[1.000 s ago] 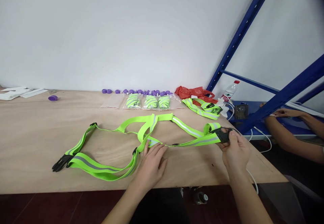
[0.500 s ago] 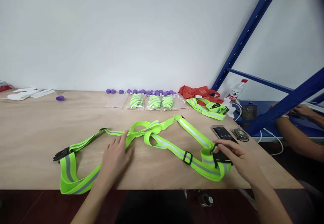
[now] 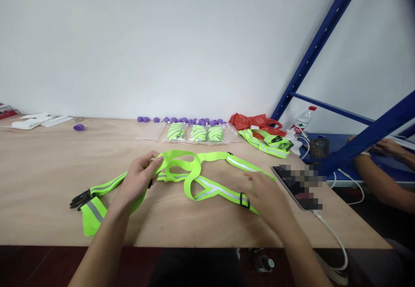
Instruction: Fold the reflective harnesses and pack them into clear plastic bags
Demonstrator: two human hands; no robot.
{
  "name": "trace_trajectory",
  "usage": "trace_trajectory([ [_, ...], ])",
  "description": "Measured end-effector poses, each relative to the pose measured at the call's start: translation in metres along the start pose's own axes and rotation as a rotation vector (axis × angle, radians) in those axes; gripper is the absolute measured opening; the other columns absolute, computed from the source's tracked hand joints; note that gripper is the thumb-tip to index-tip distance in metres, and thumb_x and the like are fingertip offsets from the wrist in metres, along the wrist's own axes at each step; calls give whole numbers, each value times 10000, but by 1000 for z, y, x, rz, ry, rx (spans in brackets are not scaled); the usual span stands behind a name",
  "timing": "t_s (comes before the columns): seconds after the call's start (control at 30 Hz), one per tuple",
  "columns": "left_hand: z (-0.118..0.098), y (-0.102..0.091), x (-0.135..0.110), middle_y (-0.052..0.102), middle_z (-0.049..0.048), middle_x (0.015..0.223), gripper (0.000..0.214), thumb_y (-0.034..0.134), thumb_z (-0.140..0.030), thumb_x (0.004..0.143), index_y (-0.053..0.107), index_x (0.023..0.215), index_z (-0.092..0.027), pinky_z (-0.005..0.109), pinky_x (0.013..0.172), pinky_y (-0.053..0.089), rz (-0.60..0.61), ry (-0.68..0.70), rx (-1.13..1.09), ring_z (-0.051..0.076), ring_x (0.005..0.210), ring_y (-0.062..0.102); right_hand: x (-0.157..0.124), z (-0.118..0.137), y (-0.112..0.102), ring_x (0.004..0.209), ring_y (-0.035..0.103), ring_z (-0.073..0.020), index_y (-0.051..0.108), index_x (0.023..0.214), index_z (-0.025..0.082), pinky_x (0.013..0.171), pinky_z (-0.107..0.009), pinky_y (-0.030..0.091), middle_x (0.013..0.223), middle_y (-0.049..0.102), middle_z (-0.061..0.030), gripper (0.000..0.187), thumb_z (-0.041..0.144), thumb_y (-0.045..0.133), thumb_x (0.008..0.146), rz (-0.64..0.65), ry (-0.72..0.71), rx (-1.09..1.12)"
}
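A neon-yellow reflective harness (image 3: 212,187), made of elastic straps with silver stripes, lies loosely looped on the wooden table. My left hand (image 3: 139,176) is closed on one strap at the left, thumb on top, lifting it slightly. A black side-release buckle (image 3: 80,199) rests at the far left end. Over the harness's right end is my right hand (image 3: 267,198), close to a black slider (image 3: 244,199). Its fingers are smeared by motion, so whether it grips the strap is unclear. The harness's right end is hidden behind that hand.
Bagged harnesses (image 3: 198,133) and purple caps (image 3: 191,120) line the wall. A second harness (image 3: 266,144) lies by a red plastic bag (image 3: 256,122). On the right are a phone (image 3: 287,181), a cable (image 3: 333,235) and a blue rack (image 3: 311,49). Another person's arm (image 3: 372,179) shows beyond.
My left hand has gone from lying on the straps to gripping one and raising it. My right hand has moved left, away from the black piece it held at the right end.
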State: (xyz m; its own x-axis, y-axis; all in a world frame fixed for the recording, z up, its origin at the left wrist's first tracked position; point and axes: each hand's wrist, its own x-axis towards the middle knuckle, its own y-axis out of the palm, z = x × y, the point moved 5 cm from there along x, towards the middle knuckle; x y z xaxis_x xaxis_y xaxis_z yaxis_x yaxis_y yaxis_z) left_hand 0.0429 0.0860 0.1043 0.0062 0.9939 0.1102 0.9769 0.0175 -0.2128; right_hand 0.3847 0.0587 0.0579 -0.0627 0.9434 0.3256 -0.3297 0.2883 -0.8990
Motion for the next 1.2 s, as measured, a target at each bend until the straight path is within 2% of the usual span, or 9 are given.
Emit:
trace_trajectory([
  [0.1,-15,4,10,404,-60,518,361,594,-455,930,488,707,-190,203,483,281,-7,60,-108,81,477,343,-6,72,31,1212,592,-298,647,1239,242,1026,-429,457,1303,658,-102,385,397,674,887,277,-248,230],
  [0.2,-26,4,18,400,-61,507,335,620,-428,920,503,716,-189,195,469,276,29,106,-182,73,462,354,-6,105,49,1223,587,-290,669,1196,219,1041,-409,431,1292,673,-93,365,393,706,878,357,-305,315],
  [0.4,-47,5,13,379,-69,503,330,684,-450,876,566,727,-180,187,417,241,211,171,-248,59,417,342,34,94,57,776,688,-222,745,949,203,681,-302,469,849,758,-59,335,481,557,946,402,-49,522],
  [0.53,-52,13,2,404,-62,520,319,654,-442,904,578,742,-177,192,415,239,319,203,-227,62,429,349,64,105,76,444,521,-142,684,722,177,480,-253,367,479,572,21,285,430,657,850,493,-12,793],
  [0.67,-49,20,-13,424,-45,563,335,649,-417,916,597,710,-158,202,467,271,625,216,0,68,501,362,90,109,82,446,476,-120,583,602,184,467,-239,364,459,507,37,275,338,587,829,361,7,946],
  [0.8,-42,21,-22,606,16,653,273,659,-389,909,669,782,-147,232,571,435,974,117,91,123,600,561,111,106,58,597,592,-156,684,716,176,571,-276,475,663,677,-13,179,304,572,772,255,-50,1066],
  [0.87,-44,18,-12,666,44,722,256,639,-381,924,686,827,-148,255,631,492,925,108,91,148,662,627,120,110,36,772,673,-199,761,852,188,714,-324,532,858,760,-42,207,270,611,735,194,-148,1141],
  [1.03,-68,11,34,652,17,723,286,624,-406,935,648,779,-167,227,623,490,451,258,121,120,650,611,136,127,-17,919,710,-242,805,980,228,859,-388,549,1007,790,-56,292,223,670,722,30,-336,1206],
  [1.2,-92,32,54,727,74,774,548,448,-580,983,718,772,-152,253,627,516,431,279,127,156,681,664,141,142,-54,1028,697,-247,742,1186,248,896,-389,557,1161,753,-65,374,229,651,824,-94,-443,1113],
])
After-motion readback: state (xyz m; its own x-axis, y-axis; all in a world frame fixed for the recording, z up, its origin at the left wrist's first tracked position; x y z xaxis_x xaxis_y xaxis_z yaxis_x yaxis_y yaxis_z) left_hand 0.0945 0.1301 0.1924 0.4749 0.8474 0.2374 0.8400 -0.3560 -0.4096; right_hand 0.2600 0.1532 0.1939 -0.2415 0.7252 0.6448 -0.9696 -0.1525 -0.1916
